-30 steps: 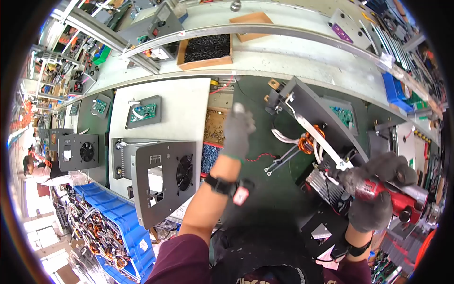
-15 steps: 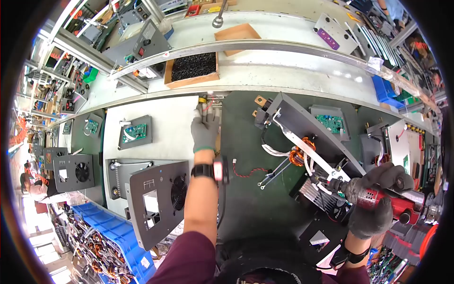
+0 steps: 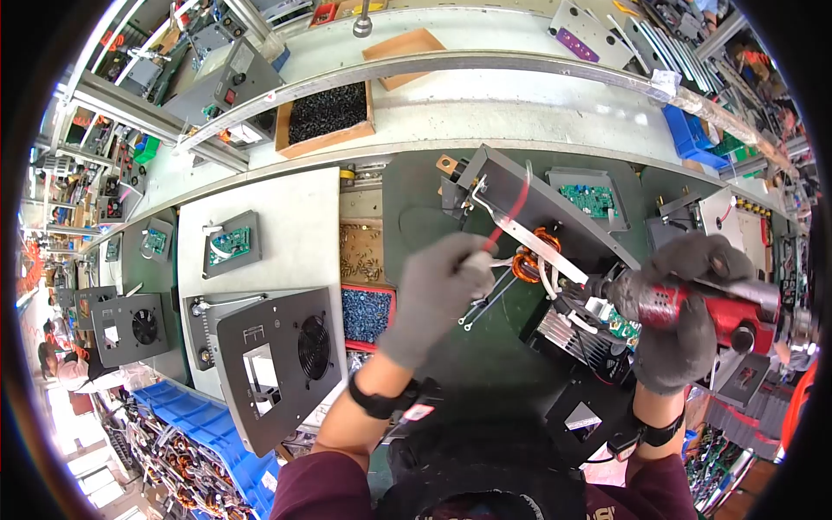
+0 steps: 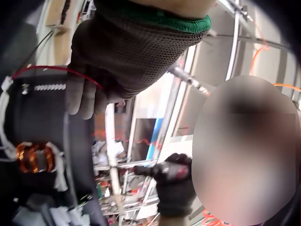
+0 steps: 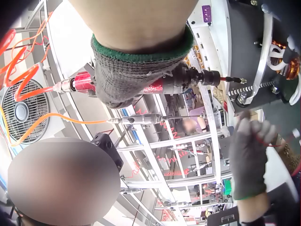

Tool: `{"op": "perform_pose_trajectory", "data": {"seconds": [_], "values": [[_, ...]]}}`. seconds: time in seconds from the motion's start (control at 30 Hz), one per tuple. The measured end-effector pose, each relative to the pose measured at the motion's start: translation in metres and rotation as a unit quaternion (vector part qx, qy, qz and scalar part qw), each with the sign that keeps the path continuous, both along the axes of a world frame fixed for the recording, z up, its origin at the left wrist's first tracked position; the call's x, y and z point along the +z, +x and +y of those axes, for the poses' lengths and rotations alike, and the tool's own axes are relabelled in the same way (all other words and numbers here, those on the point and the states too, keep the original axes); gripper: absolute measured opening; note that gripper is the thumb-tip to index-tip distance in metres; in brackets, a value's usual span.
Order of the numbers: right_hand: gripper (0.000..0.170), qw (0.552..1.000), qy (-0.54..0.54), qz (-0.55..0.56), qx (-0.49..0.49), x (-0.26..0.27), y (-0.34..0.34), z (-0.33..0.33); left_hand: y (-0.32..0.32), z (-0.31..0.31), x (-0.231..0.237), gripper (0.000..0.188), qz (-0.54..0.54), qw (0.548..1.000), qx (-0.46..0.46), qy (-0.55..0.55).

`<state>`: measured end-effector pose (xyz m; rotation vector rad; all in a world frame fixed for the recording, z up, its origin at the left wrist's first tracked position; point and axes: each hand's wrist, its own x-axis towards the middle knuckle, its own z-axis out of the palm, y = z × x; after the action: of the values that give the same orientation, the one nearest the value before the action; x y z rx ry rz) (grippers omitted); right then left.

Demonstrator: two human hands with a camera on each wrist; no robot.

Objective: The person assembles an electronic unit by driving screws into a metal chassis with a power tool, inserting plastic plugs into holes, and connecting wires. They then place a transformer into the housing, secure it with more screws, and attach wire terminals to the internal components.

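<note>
My gloved left hand [image 3: 438,299], fingers curled, pinches a thin red wire [image 3: 517,206] that rises in front of the grey metal chassis [image 3: 555,204]. The wire also shows across the left wrist view. My gloved right hand [image 3: 680,347] grips a red power screwdriver [image 3: 732,322], whose nose points left toward the lower end of the pale metal strip [image 3: 546,250] on the chassis. In the right wrist view, the driver bit [image 5: 233,79] is close beside the chassis. A copper-wound coil [image 3: 536,256] and a finned heat sink [image 3: 568,336] sit by the chassis.
A bin of blue small parts [image 3: 368,316] and one of brass-coloured screws [image 3: 360,251] lie left of the green mat [image 3: 485,373]. A fan panel [image 3: 282,364] stands farther left. Behind is a rail [image 3: 485,62] with a box of black parts [image 3: 325,117].
My left hand has gone to the back edge between the boards, then come forward and right with the red wire. The right hand keeps its grip on the screwdriver.
</note>
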<state>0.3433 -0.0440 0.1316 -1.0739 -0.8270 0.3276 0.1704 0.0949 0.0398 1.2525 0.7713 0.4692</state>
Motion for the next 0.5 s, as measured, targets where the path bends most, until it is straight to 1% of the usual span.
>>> {"op": "perform_pose_trajectory", "data": {"seconds": [0.03, 0.07, 0.1, 0.17, 0.2, 0.23, 0.3, 0.33, 0.37, 0.4, 0.5], "values": [[0.045, 1.0, -0.007, -0.006, 0.003, -0.005, 0.002, 0.005, 0.009, -0.008, -0.023, 0.018, 0.03, 0.999, -0.004, 0.025], [0.043, 1.0, -0.013, -0.012, 0.006, -0.008, 0.004, 0.009, 0.014, -0.013, -0.031, 0.018, 0.059, 0.997, -0.009, 0.05], [0.041, 1.0, -0.015, -0.005, -0.003, -0.01, 0.003, 0.013, 0.014, -0.016, -0.035, 0.018, 0.059, 0.997, -0.01, 0.045], [0.041, 1.0, -0.022, -0.004, 0.011, -0.018, 0.008, 0.018, 0.013, -0.022, -0.036, 0.015, 0.086, 0.995, 0.016, 0.041], [0.041, 0.999, -0.026, 0.0, 0.023, -0.022, 0.01, 0.021, 0.009, -0.024, -0.037, 0.015, 0.086, 0.995, 0.017, 0.037], [0.04, 0.999, -0.024, -0.022, 0.025, -0.021, 0.012, 0.028, 0.002, -0.025, -0.038, 0.014, 0.089, 0.995, 0.02, 0.032], [0.04, 0.999, -0.022, -0.018, 0.022, -0.026, 0.014, 0.035, -0.008, -0.03, -0.04, 0.013, 0.093, 0.995, 0.023, 0.024], [0.04, 1.0, -0.018, -0.015, 0.018, -0.027, 0.014, 0.037, -0.011, -0.033, -0.042, 0.013, 0.105, 0.993, 0.022, 0.045], [0.039, 1.0, -0.016, 0.011, 0.005, -0.028, 0.012, 0.04, -0.014, -0.037, -0.043, 0.012, 0.116, 0.991, 0.021, 0.067], [0.039, 1.0, -0.019, 0.011, 0.006, -0.029, 0.013, 0.044, -0.015, -0.04, -0.043, 0.012, 0.117, 0.991, 0.022, 0.064], [0.038, 0.999, 0.0, -0.023, 0.027, -0.031, 0.015, 0.052, -0.018, -0.044, -0.041, 0.011, 0.11, 0.99, 0.015, 0.084]]}}
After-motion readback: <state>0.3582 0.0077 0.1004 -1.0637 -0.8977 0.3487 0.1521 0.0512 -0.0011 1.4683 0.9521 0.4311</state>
